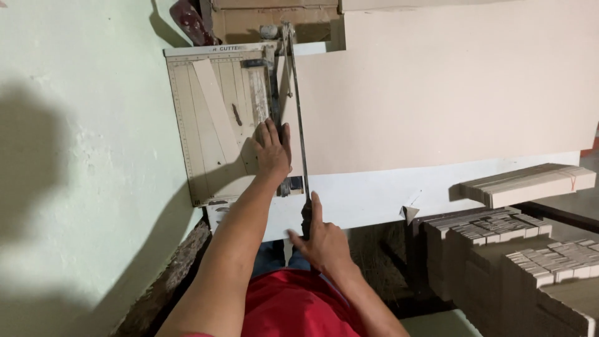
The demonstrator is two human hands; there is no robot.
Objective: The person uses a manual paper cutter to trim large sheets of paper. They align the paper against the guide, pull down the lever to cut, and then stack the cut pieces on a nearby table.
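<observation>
Black lever handle (306,215) under right hand (324,243)

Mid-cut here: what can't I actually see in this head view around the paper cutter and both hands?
- Cut line under the left hand: palm and blade arm cover where sheet meets cutter bed.
- Blade handle: the right hand wraps it, so its grip is hidden.
- Sheet's far end: cut off by the right frame edge.
- Ruler marks on the bed: too small to read.
- Stacked strips: count unclear, partly off frame.

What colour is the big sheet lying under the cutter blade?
Pale beige, plain, no pattern: the sheet shows best in the head view.
</observation>
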